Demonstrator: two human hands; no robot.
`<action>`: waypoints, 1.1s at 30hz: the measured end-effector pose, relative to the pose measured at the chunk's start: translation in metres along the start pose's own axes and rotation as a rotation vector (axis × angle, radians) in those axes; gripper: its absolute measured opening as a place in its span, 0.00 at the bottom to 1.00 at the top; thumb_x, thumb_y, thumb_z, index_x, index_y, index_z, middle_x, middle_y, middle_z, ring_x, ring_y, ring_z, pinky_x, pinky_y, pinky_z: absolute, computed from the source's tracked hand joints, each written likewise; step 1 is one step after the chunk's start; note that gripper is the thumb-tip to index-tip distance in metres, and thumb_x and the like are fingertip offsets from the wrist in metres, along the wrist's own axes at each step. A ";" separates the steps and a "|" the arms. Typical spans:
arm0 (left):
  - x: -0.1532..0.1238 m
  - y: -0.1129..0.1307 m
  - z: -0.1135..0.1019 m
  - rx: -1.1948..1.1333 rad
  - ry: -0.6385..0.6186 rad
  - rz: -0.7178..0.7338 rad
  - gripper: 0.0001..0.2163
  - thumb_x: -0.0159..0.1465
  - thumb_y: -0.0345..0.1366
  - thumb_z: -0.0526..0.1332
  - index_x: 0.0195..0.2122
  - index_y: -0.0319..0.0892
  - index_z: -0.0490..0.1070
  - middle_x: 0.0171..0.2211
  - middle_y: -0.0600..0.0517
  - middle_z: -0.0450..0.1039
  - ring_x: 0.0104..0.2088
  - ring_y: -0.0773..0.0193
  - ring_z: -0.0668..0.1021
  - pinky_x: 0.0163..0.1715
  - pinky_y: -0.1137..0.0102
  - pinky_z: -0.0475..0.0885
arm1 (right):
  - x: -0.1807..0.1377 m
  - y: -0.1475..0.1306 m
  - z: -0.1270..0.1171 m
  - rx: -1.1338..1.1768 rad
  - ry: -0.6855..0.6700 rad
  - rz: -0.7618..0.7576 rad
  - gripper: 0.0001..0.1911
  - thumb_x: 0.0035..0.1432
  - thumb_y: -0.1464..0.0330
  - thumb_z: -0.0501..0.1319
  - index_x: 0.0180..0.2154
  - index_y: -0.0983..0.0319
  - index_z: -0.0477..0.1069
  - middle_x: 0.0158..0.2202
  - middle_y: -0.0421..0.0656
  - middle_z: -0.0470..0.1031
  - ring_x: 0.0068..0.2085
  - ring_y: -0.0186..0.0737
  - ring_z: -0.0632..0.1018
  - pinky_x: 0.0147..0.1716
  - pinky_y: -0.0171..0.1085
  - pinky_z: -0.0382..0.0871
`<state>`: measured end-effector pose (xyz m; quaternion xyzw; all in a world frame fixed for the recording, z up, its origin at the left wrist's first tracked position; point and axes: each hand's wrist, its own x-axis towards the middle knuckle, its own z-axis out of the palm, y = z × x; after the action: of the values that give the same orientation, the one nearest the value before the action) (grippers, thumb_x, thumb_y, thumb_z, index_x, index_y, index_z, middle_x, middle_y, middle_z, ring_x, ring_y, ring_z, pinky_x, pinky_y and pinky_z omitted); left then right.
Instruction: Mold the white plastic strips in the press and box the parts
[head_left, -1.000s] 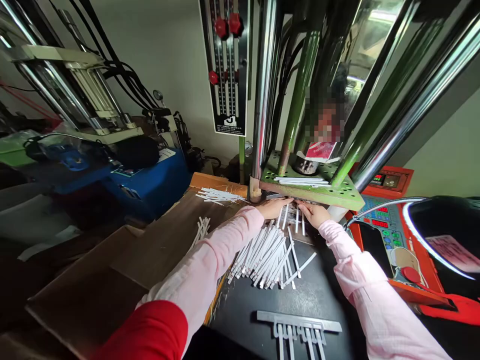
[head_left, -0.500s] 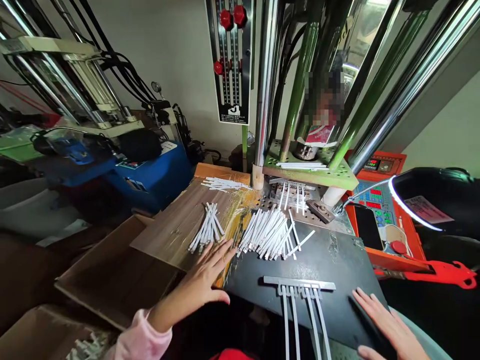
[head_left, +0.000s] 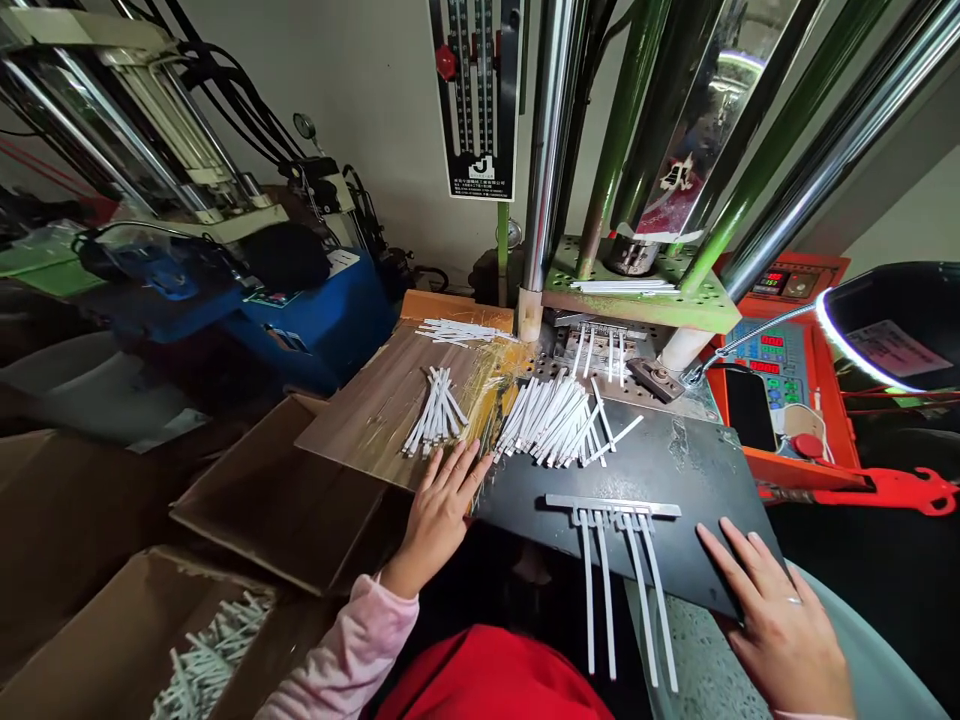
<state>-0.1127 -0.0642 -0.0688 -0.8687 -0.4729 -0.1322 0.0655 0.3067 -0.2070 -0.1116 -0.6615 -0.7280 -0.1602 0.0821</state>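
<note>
My left hand (head_left: pixel 444 505) lies with fingers spread at the front edge of the wooden board, empty, just below a small bundle of white strips (head_left: pixel 436 412). A larger pile of white strips (head_left: pixel 546 420) lies to its right. My right hand (head_left: pixel 784 605) rests open at the right front of the black plate (head_left: pixel 697 470), thumb near the edge. Between my hands a grey metal bar (head_left: pixel 611 506) lies on the plate, apart from both. Several long white strips (head_left: pixel 643 600) run from it toward me, past the plate's edge.
Behind the plate stands a press with a green platen (head_left: pixel 637 300); several strips hang from its lower fixture (head_left: pixel 600 340). A red control box (head_left: pixel 787 370), phone (head_left: pixel 752 410) and lamp (head_left: pixel 892 325) are right. Cardboard boxes (head_left: pixel 285 490) stand lower left, one holding strips.
The view has tipped downward, so everything sits higher in the picture. My right hand has come slightly closer to the metal bar. My left hand stays by the small bundle.
</note>
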 end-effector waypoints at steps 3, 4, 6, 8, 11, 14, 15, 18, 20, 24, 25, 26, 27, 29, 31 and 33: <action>0.000 0.001 0.000 -0.009 -0.004 -0.006 0.45 0.51 0.16 0.52 0.72 0.46 0.53 0.73 0.51 0.49 0.73 0.56 0.55 0.73 0.53 0.46 | 0.000 0.000 0.001 -0.009 -0.004 -0.008 0.52 0.54 0.76 0.56 0.74 0.48 0.36 0.72 0.45 0.54 0.67 0.59 0.66 0.60 0.59 0.64; 0.000 0.001 0.000 -0.012 -0.006 -0.006 0.45 0.51 0.16 0.53 0.72 0.46 0.53 0.73 0.51 0.49 0.73 0.56 0.55 0.73 0.53 0.46 | 0.000 0.000 0.001 -0.015 -0.006 -0.010 0.52 0.54 0.76 0.57 0.74 0.48 0.36 0.72 0.45 0.54 0.66 0.58 0.66 0.60 0.59 0.64; 0.001 0.001 0.000 -0.016 -0.006 -0.011 0.44 0.52 0.16 0.53 0.72 0.46 0.53 0.73 0.51 0.50 0.73 0.56 0.55 0.73 0.53 0.46 | 0.000 0.001 0.001 -0.024 -0.007 -0.012 0.52 0.54 0.76 0.57 0.74 0.48 0.36 0.72 0.45 0.54 0.66 0.58 0.66 0.61 0.58 0.63; 0.001 0.001 0.000 -0.019 -0.004 -0.016 0.44 0.52 0.16 0.53 0.72 0.46 0.54 0.73 0.51 0.50 0.73 0.56 0.55 0.73 0.53 0.46 | -0.001 0.002 0.002 -0.031 -0.006 -0.015 0.52 0.55 0.75 0.57 0.74 0.48 0.36 0.73 0.44 0.53 0.66 0.58 0.67 0.61 0.58 0.63; 0.000 0.001 0.000 -0.022 -0.002 -0.013 0.43 0.53 0.16 0.52 0.72 0.45 0.54 0.73 0.51 0.50 0.73 0.56 0.55 0.73 0.53 0.45 | -0.002 0.003 0.002 -0.028 -0.008 -0.012 0.51 0.55 0.75 0.57 0.74 0.48 0.36 0.73 0.44 0.53 0.66 0.57 0.67 0.61 0.58 0.63; 0.001 0.002 0.000 -0.028 -0.008 -0.006 0.41 0.54 0.17 0.53 0.71 0.44 0.56 0.72 0.50 0.52 0.73 0.56 0.55 0.73 0.53 0.45 | -0.001 0.003 0.000 0.012 -0.026 0.019 0.50 0.56 0.72 0.58 0.74 0.45 0.37 0.72 0.42 0.54 0.66 0.57 0.67 0.62 0.57 0.62; 0.001 0.002 0.000 -0.031 -0.013 -0.006 0.41 0.54 0.17 0.53 0.71 0.44 0.56 0.72 0.49 0.52 0.72 0.56 0.56 0.73 0.54 0.45 | -0.001 0.004 -0.001 0.032 -0.036 0.031 0.50 0.56 0.71 0.59 0.73 0.45 0.38 0.72 0.41 0.54 0.66 0.57 0.66 0.62 0.58 0.62; 0.003 0.003 0.000 -0.037 -0.037 -0.015 0.40 0.55 0.17 0.54 0.71 0.44 0.56 0.72 0.49 0.52 0.72 0.56 0.56 0.73 0.54 0.45 | 0.000 0.004 -0.002 0.083 -0.058 0.055 0.49 0.55 0.70 0.61 0.73 0.45 0.43 0.72 0.41 0.54 0.67 0.58 0.66 0.63 0.57 0.60; 0.004 0.003 -0.003 -0.044 -0.060 -0.020 0.40 0.56 0.18 0.56 0.71 0.44 0.55 0.72 0.47 0.53 0.72 0.55 0.56 0.73 0.54 0.44 | 0.000 0.004 -0.002 0.105 -0.063 0.068 0.46 0.55 0.69 0.61 0.72 0.47 0.47 0.72 0.42 0.55 0.67 0.57 0.65 0.64 0.56 0.59; 0.005 0.005 -0.016 -0.113 -0.148 0.000 0.37 0.62 0.28 0.64 0.72 0.47 0.53 0.73 0.43 0.49 0.73 0.48 0.54 0.71 0.44 0.38 | -0.003 0.005 -0.006 0.157 -0.044 0.052 0.37 0.61 0.62 0.60 0.70 0.51 0.55 0.71 0.45 0.58 0.68 0.59 0.63 0.66 0.60 0.52; 0.005 0.008 -0.020 -0.150 -0.173 0.018 0.36 0.63 0.32 0.65 0.72 0.47 0.53 0.73 0.42 0.48 0.73 0.46 0.54 0.70 0.41 0.38 | -0.003 0.005 -0.008 0.179 -0.028 0.046 0.34 0.63 0.59 0.59 0.69 0.52 0.57 0.70 0.46 0.59 0.68 0.61 0.62 0.66 0.63 0.50; 0.007 0.012 -0.024 -0.198 -0.195 0.042 0.35 0.65 0.36 0.65 0.71 0.48 0.53 0.73 0.41 0.49 0.72 0.46 0.55 0.70 0.40 0.38 | -0.002 0.005 -0.011 0.214 -0.012 0.044 0.33 0.64 0.56 0.58 0.68 0.52 0.59 0.70 0.47 0.59 0.68 0.62 0.62 0.66 0.64 0.48; 0.009 0.017 -0.027 -0.254 -0.212 0.070 0.34 0.66 0.39 0.65 0.71 0.49 0.54 0.72 0.41 0.51 0.72 0.47 0.57 0.70 0.41 0.39 | 0.001 0.004 -0.015 0.264 0.003 0.047 0.32 0.65 0.54 0.57 0.67 0.53 0.60 0.70 0.48 0.60 0.69 0.62 0.61 0.66 0.65 0.47; 0.017 0.032 -0.030 -0.371 -0.224 0.120 0.29 0.68 0.40 0.63 0.69 0.50 0.58 0.69 0.43 0.59 0.69 0.51 0.63 0.71 0.45 0.41 | 0.010 0.001 -0.021 0.392 0.027 0.058 0.29 0.66 0.54 0.57 0.66 0.54 0.62 0.69 0.48 0.62 0.69 0.60 0.61 0.67 0.64 0.48; 0.029 0.050 -0.026 -0.463 -0.209 0.148 0.24 0.69 0.39 0.61 0.66 0.50 0.63 0.64 0.46 0.68 0.63 0.55 0.70 0.70 0.49 0.46 | 0.025 -0.004 -0.024 0.513 0.040 0.035 0.26 0.68 0.58 0.56 0.65 0.54 0.64 0.67 0.48 0.64 0.68 0.57 0.63 0.67 0.61 0.51; 0.043 0.067 -0.017 -0.506 -0.190 0.155 0.18 0.70 0.37 0.61 0.61 0.48 0.69 0.55 0.47 0.74 0.57 0.57 0.74 0.67 0.52 0.54 | 0.043 -0.011 -0.023 0.603 0.058 -0.026 0.22 0.68 0.62 0.56 0.62 0.54 0.67 0.64 0.48 0.68 0.66 0.53 0.67 0.65 0.57 0.57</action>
<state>-0.0371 -0.0703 -0.0393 -0.8995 -0.3611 -0.1585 -0.1880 0.2889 -0.1751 -0.0775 -0.5932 -0.7484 0.0430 0.2934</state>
